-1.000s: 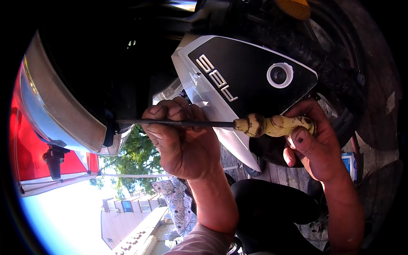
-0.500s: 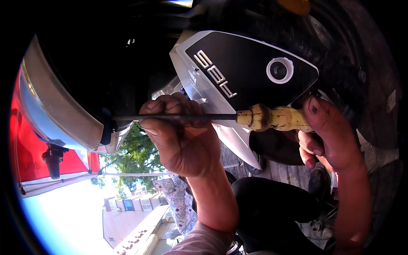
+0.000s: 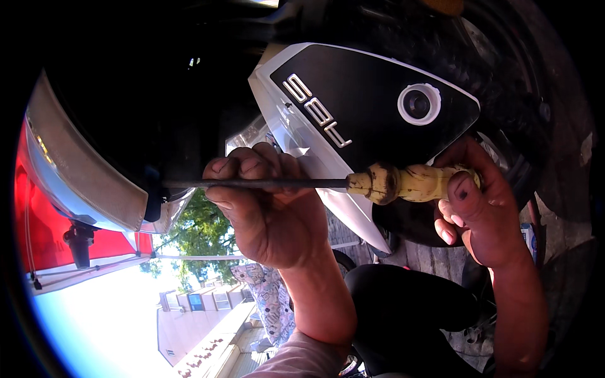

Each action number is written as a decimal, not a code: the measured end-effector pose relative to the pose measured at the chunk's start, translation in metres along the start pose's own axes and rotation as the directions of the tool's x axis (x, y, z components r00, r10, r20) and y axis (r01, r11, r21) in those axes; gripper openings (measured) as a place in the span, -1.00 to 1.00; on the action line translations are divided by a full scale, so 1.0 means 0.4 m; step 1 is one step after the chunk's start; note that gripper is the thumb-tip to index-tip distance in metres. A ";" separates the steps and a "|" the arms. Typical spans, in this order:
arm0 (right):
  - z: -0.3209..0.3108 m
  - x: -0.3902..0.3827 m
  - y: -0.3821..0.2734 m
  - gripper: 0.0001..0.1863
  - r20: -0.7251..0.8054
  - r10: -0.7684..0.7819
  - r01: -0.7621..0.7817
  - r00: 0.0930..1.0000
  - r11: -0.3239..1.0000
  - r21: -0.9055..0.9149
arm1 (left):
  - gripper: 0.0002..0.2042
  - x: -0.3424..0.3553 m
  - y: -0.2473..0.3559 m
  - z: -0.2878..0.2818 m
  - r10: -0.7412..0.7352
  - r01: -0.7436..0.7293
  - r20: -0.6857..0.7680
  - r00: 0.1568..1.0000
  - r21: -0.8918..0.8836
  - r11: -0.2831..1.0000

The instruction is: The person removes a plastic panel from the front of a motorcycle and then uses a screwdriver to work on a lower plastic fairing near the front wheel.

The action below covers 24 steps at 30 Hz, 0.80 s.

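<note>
A long screwdriver with a worn yellowish handle and a dark shaft lies level across the view. Around the end of its handle, the fingers and thumb of my right hand are closed. My left hand pinches the shaft between thumb and curled fingers. The shaft's tip reaches left into the dark area beside a pale curved panel, where the spot it meets is hidden. Just behind my hands is a white and black vehicle fairing with raised silver lettering and a white-ringed round hole.
A dark wheel stands at the upper right. A red canopy with a pale frame shows at far left, near a tree and a building. My dark-clothed leg is below, above grey paving.
My right hand has turned around the handle, its thumb now lower and across it. The screwdriver handle has rotated and shifted slightly down. My left hand keeps its pinch on the shaft.
</note>
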State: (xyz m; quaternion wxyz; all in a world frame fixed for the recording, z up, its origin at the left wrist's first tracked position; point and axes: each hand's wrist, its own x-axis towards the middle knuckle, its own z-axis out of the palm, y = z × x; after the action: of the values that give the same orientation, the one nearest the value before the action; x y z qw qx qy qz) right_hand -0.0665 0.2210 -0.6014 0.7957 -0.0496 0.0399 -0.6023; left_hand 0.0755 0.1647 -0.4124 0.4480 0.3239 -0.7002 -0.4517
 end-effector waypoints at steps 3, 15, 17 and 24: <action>0.006 -0.005 0.003 -0.60 -0.006 -0.003 0.004 1.000 1.000 0.008 | -0.69 0.002 -0.001 0.003 0.010 -0.010 0.001 1.000 0.012 1.000; -0.025 -0.053 -0.039 -0.58 0.049 0.002 0.014 0.999 0.944 -0.329 | -0.75 -0.024 -0.005 0.015 0.032 -0.029 -0.028 0.999 0.113 0.993; -0.032 -0.058 -0.052 -0.60 0.020 0.025 -0.017 0.999 0.947 -0.320 | -0.76 -0.024 -0.010 0.028 0.038 -0.030 -0.068 0.997 0.122 0.992; -0.011 -0.029 -0.087 -0.59 0.119 0.045 0.020 0.992 0.868 -0.496 | -0.76 -0.017 -0.006 0.021 0.048 -0.049 -0.138 0.989 -0.006 0.999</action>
State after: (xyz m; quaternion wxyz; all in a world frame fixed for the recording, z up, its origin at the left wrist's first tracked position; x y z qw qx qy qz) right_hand -0.1033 0.2229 -0.6013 0.7611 -0.2898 0.1431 -0.5624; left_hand 0.0706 0.1726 -0.4184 0.5077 0.3349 -0.6732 -0.4206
